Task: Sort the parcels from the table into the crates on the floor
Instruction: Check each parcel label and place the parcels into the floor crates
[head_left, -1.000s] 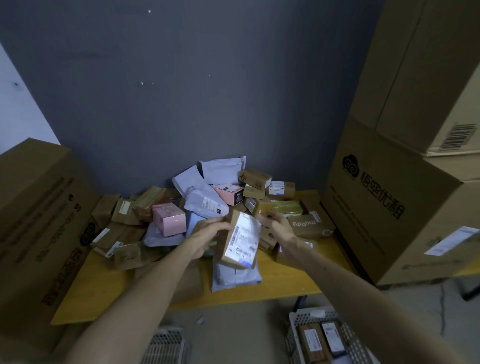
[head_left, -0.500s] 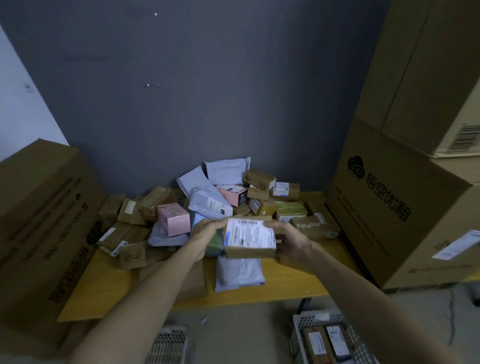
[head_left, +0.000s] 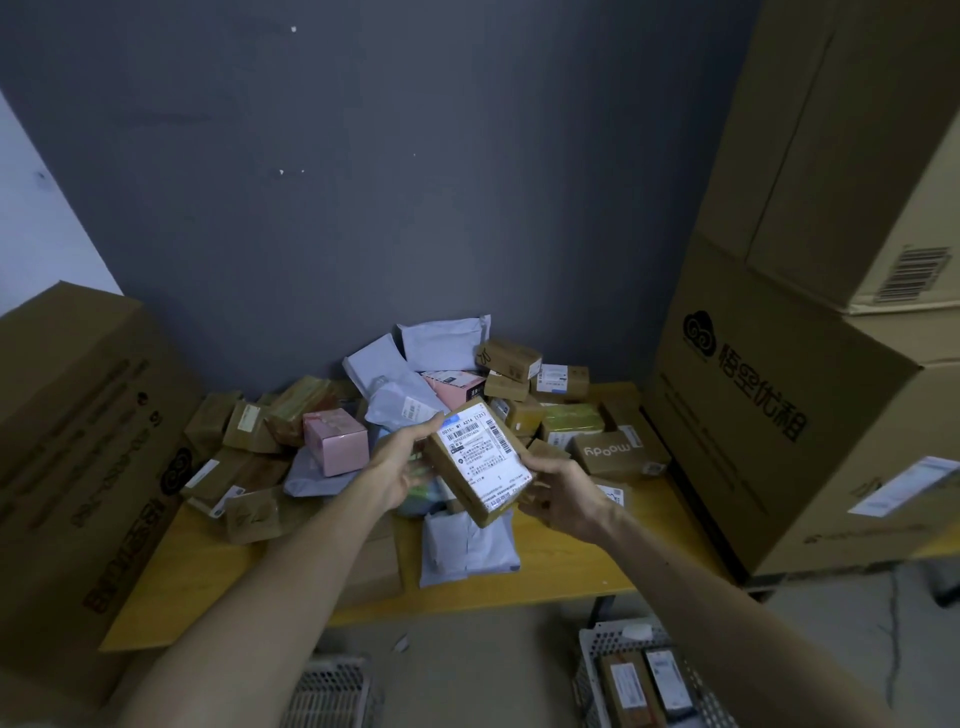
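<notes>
1. Parcels (head_left: 509, 358), head view: most of the stock is on the bench (head_left: 218, 571), heaped against the grey wall (head_left: 363, 208). The heap is made up of brown boxes, pale mailer bags (head_left: 441, 340) and a pink box (head_left: 335, 441). Many items are unsorted.
2. Held parcel (head_left: 480, 465): a brown box with a white shipping label. It is lifted clear of the bench above the front of the heap and tilted, label up towards the camera.
3. Left grip (head_left: 400, 462): it holds the parcel's upper-left end, with the thumb on the top edge.
4. Right grip (head_left: 566, 493): it is wrapped around the lower-right end of the same parcel. Both grips are occupied by this one item.
5. Right crate (head_left: 597, 670), on the floor just in front of the bench: two labelled parcels (head_left: 628, 686) lie inside. The rest of its interior is cut off by the frame edge.
6. Left crate (head_left: 332, 696), on the floor: only a lattice edge is visible, so its contents cannot be determined.
7. Large cartons (head_left: 779, 415) flank the bench on both sides. They appear to be outside the task.
8. Assessment: the task is at an early stage. At least two parcels are sorted and one is in hand, apparently having its label read. The heap on the bench is nearly all outstanding.
</notes>
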